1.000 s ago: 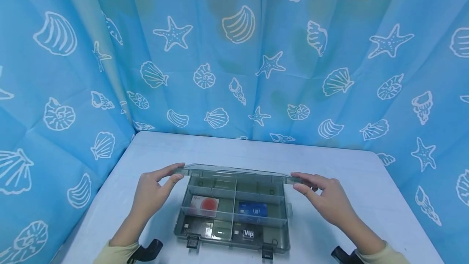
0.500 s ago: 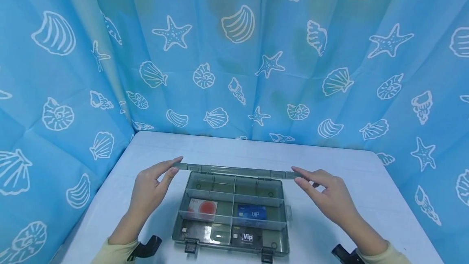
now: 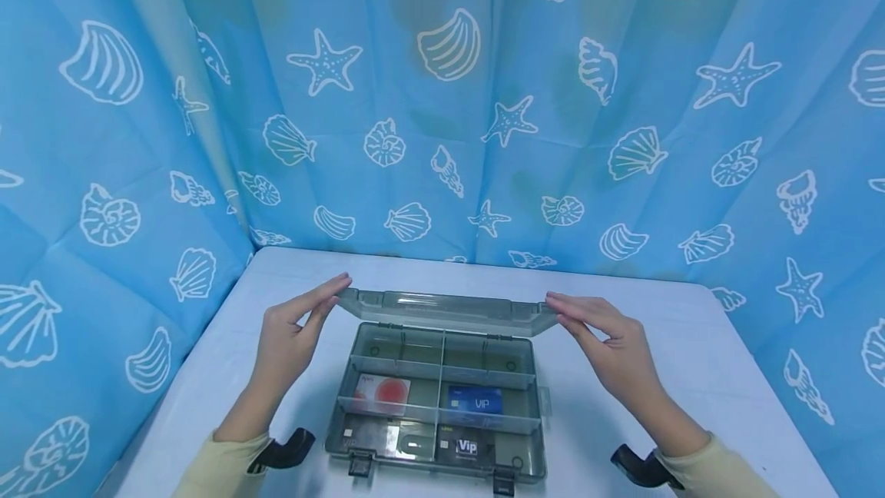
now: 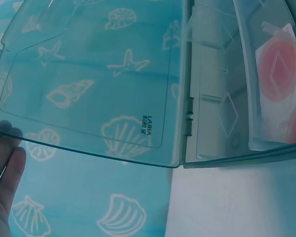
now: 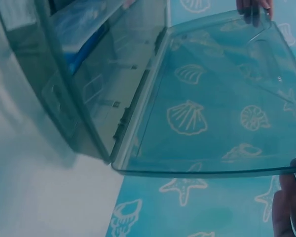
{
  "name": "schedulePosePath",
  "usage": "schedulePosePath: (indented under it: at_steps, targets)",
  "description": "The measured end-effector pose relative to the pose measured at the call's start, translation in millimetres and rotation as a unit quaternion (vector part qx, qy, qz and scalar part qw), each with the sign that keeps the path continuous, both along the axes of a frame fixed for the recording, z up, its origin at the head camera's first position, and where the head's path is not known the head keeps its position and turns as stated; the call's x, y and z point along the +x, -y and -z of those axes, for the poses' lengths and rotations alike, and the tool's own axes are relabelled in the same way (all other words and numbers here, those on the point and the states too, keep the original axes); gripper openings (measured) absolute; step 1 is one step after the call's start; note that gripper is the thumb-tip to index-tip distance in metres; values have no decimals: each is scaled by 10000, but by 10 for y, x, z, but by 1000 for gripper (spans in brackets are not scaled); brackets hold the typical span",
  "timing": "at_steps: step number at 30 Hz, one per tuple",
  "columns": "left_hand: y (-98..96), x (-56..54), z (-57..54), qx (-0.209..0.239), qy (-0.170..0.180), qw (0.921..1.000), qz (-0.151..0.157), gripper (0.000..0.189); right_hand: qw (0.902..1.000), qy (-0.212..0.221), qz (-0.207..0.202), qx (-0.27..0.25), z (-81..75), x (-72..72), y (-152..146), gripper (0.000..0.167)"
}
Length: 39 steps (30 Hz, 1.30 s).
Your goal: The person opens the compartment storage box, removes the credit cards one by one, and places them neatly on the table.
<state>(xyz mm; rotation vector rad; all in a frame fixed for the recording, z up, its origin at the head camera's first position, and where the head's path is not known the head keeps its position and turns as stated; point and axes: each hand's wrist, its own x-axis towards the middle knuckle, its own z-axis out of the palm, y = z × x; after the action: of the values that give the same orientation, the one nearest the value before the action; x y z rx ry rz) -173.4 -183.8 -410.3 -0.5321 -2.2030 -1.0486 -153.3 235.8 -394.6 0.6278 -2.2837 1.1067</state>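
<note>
- The see-through lid (image 3: 439,312) is held up along the far edge of the divided box (image 3: 429,466).
- The left grip (image 3: 286,336) pinches the lid's left corner; the right grip (image 3: 617,344) pinches its right.
- I'd swing both corners evenly, sparing the hinges (image 4: 189,116) a twist.
- Cards (image 3: 475,400) lie inside the box, which rests on the tabletop (image 3: 588,421).

left sleeve (image 3: 224,469): pale yellow | right sleeve (image 3: 712,473): matching | left wristpiece (image 3: 289,451): black, curved | right wristpiece (image 3: 639,467): black, curved

Translucent grey divided box (image 3: 442,373) lying flat, lid (image 3: 445,313) raised
</note>
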Motion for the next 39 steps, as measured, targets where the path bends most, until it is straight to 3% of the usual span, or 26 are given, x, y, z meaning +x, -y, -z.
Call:
schedulePosePath:
  at_steps: [9,17,28,39]
  targets:
    - [20,-164,-37,-218,-44,9997,68,39,9990,-229,-382,-13,86,-229,-52,45]
    - [26,-310,-37,-515,65,9986,-55,51,9974,-541,57,469,187,-432,-54,52]
    - [14,-591,128,-591,112,9981,-149,64,9974,-327,338,539,299,-666,26,66]
    - [-63,-723,221,-809,428,9951,-374,87,9934,56,604,974,424,-760,29,87]
